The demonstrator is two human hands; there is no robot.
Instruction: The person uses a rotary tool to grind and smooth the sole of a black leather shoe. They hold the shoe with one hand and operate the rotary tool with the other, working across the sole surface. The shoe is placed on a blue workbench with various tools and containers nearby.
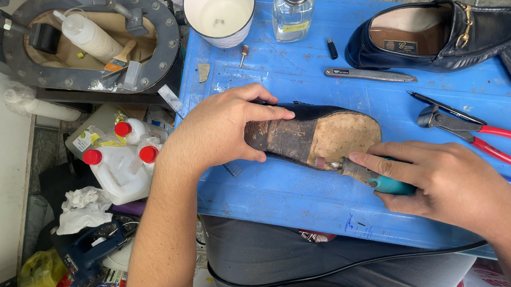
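Two hands are working on an upturned black shoe (313, 133) lying near the middle of the blue counter (285, 196), toward its front edge. The left hand (220, 128) is pinning the heel end down, its fingers (265, 109) curled closed around the back of the shoe. The right hand (450, 182) is gripping a small teal-handled rotary tool (372, 179), fingers wrapped tight about the handle, and is pressing its tip against the lower edge of the sole.

The front of the sole is showing pale, rough and bare, while the band toward the heel is still looking dark and worn, so the stripping or grinding appears partly done, with the darker stretch and the edges seemingly left to clean. No new sole or glue is yet showing on this shoe.

A matching black loafer (437, 35) is sitting upright at the counter's far right corner, apparently untouched. Red-handled pliers (482, 133) are lying by the right edge, a metal knife (369, 75) between the two shoes, and a white cup (219, 8) and a clear pump bottle (292, 5) are standing along the far edge. White jugs with red caps (119, 164) are crowding the floor off the left side.
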